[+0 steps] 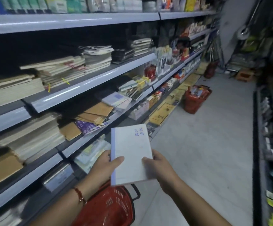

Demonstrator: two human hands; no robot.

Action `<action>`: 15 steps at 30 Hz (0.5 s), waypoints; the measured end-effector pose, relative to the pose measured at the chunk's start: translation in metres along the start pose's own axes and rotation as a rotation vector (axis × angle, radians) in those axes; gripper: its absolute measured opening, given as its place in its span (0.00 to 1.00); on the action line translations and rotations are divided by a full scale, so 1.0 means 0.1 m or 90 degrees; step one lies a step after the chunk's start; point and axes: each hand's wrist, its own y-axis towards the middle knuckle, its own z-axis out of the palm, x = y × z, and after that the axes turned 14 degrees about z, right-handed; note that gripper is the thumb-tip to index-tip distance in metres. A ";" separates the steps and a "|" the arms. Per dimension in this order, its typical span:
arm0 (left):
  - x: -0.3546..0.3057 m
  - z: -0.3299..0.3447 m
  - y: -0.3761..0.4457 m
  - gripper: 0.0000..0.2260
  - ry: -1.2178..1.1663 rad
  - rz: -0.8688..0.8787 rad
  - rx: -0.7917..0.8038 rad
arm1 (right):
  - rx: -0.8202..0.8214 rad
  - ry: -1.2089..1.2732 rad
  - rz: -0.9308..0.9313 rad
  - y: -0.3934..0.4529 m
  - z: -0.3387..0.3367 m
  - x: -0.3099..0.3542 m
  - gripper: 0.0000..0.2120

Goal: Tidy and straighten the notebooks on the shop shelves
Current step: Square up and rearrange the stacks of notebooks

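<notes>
Shelves: we see grey metal shop shelves point(86, 85) running along the left side, tier above tier, into the distance.
Stacks: on the middle tier's left part lie uneven stacks of beige paper notebooks point(57, 70), some tilted and jutting past the shelf's front edge; on the tier below, brown kraft-cover notebooks point(95, 113) are fanned out askew near its front edge.
Left hand: our left hand point(104, 167), a red cord bracelet point(79, 194) on the wrist, grips the white notebook's left edge, thumb curled over the cover, fingers hidden beneath.
Notebook: the white rectangular notebook with blue characters at its top right corner point(130, 154) is held in the air between both hands, in front of the lower shelves and off every shelf, cover up.
Right hand: our right hand point(160, 170) holds the right edge, thumb on the cover, fingers underneath.
Basket: a red plastic shopping basket with a black handle point(109, 207) sits below the notebook.
Floor: another red basket filled with goods point(196, 98) stands on the pale floor point(206, 144) beside the shelves' base.
</notes>
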 end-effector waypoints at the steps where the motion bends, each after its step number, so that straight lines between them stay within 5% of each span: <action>1: 0.02 0.06 0.17 0.10 -0.006 -0.005 0.008 | -0.004 -0.001 -0.002 0.13 -0.07 0.05 0.17; 12: 0.10 0.29 1.88 0.19 -0.044 -0.039 -0.012 | -0.040 0.019 0.037 1.77 -0.48 0.80 0.16; 15: 0.07 0.26 2.20 0.13 -0.055 -0.055 -0.059 | -0.015 0.026 0.054 2.21 -0.46 0.99 0.13</action>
